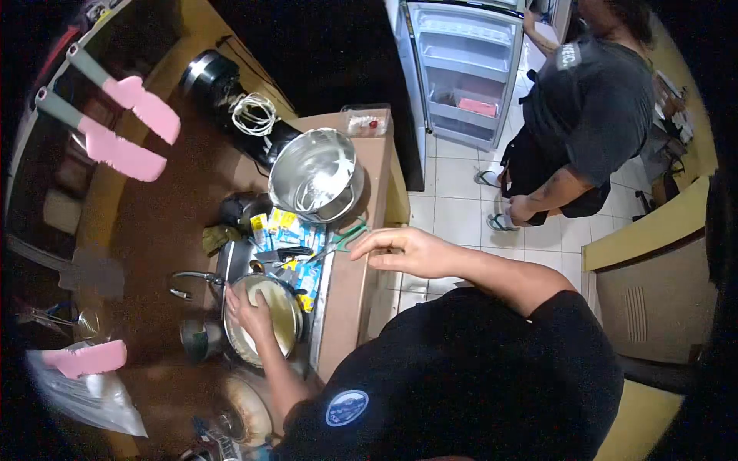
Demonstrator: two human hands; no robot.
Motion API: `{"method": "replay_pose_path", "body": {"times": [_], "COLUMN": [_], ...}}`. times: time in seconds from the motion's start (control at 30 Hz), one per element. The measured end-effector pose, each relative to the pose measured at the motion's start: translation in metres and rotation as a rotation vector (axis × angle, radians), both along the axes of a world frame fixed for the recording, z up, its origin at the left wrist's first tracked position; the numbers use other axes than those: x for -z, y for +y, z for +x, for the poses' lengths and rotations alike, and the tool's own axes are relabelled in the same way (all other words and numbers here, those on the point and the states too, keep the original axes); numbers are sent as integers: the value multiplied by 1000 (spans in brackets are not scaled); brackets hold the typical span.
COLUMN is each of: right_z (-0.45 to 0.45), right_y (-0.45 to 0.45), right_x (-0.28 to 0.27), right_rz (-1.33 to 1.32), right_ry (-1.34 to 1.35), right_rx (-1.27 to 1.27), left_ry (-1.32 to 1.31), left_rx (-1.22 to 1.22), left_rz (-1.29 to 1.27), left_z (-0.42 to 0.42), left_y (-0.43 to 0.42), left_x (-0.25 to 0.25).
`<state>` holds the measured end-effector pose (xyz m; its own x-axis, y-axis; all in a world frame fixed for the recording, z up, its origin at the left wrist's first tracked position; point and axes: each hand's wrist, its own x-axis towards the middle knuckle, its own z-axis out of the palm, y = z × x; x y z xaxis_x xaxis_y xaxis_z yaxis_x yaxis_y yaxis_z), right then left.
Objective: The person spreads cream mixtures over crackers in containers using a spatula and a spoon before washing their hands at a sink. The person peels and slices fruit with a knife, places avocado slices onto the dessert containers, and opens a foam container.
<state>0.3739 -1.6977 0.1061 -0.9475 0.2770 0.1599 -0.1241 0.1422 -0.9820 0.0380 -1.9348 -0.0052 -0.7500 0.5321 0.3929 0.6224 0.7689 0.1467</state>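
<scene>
A round bowl (286, 319) with pale, creamy contents sits at the sink. My left hand (252, 313) lies over its left side, fingers apart near the rim; whether it touches the contents I cannot tell. My right hand (407, 252) is held over the counter's edge, fingers stretched and slightly bent, with nothing in it. Close to its fingertips are green-handled scissors (352, 233). Blue and yellow packets (286, 230) lie between the bowl and a large shiny metal pot (315, 173).
A faucet (192, 284) stands left of the bowl. Behind the pot are a black mixer (223, 84) and a clear container (367, 123). Another person (592, 107) stands by an open fridge (465, 69). Pink spatulas (127, 154) appear at the left.
</scene>
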Motion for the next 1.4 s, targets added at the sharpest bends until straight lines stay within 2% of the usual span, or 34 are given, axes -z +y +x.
{"method": "replay_pose_path", "body": {"times": [0.07,0.1,0.13,0.2,0.27,0.43,0.7,0.83,0.9,0.97,1.03,1.1,1.13,1.2,1.23,1.27,1.3,1.37,1.4], "right_z": [49,66,86,122,180,278,365,393,403,364,397,457,443,461,513,554,505,459,438], "right_y": [-4,-5,-12,-27,-27,-11,-16,-16,-13,-12,-25,-72,-45,-55,-122,-187,-93,-56,-46], "right_x": [-69,-87,-109,-133,-121,-96,-94,-93,-88,-101,-84,-52,-58,-49,-28,-14,-33,-52,-60], "right_rz": [-172,-86,-162,-34,-42,-86,-78,-90,-114,-132,-132,-135,-133,-136,-139,-144,-142,-26,-14], "right_ry": [303,470,662,833,842,926,964,962,971,983,986,993,995,993,990,990,989,962,961], "right_rx": [-215,-346,-441,-499,-459,-364,-177,-107,-84,-79,-66,-29,2,93,155,227,295,350,381], "left_ry": [-33,-169,-42,-32,-15,64,-102,-159,-187,-199,-205,-261,-261,-361,-360,-367,-363,-252,-177], "left_rx": [73,155,240,280,279,461,743,834,909,944,954,978,996,895,934,948,959,1099,1158], "left_rz": [37,216,174,142,91,65,21,-89,-177,-269,-328,-552,-561,-922,-953,-1120,-1281,-1303,-1398], "left_z": [34,39,57,97,131,206,342,384,392,387,381,375,369,354,328,301,272,311,318], "left_y": [19,27,36,61,84,126,205,230,240,244,248,247,248,246,243,240,258,339,342], "left_x": [2,16,15,10,8,18,30,45,57,82,112,135,147,177,222,262,295,277,248]}}
